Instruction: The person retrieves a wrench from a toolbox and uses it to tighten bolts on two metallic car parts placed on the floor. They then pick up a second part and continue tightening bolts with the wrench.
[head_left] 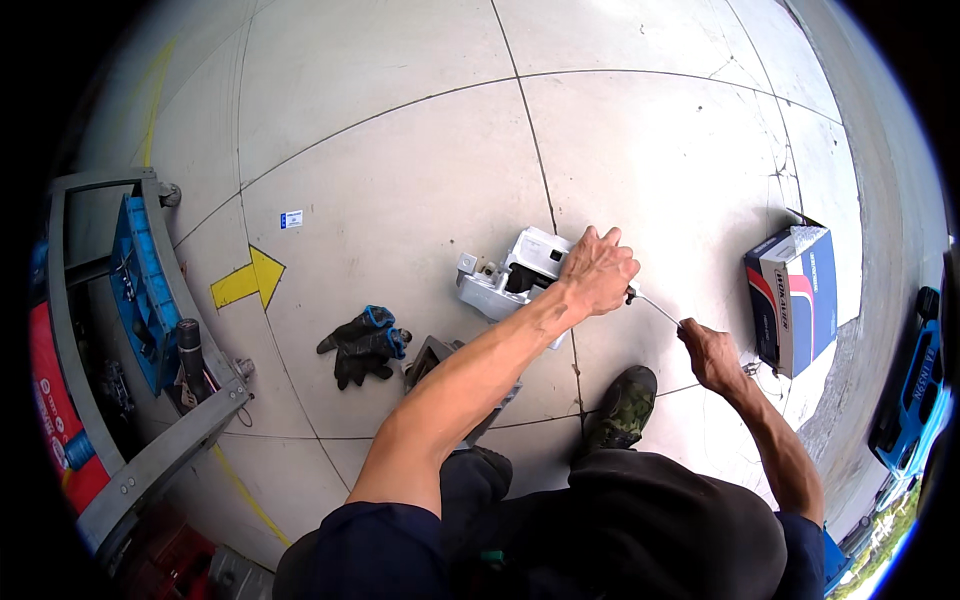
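Observation:
A silver cast-metal housing [488, 296] with a dark opening rests on the pale floor in front of me. My left hand [598, 275] reaches across to its right end, with fingers curled down over it and hiding that part. Further right, my right hand [712, 357] is closed around the near end of a slim metal wrench [660, 308]. The far end of this tool meets the housing's right side beside my left hand, and its exact fit there is hidden.
Black work gloves with blue cuffs [366, 346] lie left of the housing, near a grey angular object [428, 358] partly under my left arm. A cardboard box [800, 290] stands at right. A grey metal cart [190, 400] is at left, beyond a yellow floor arrow [250, 279].

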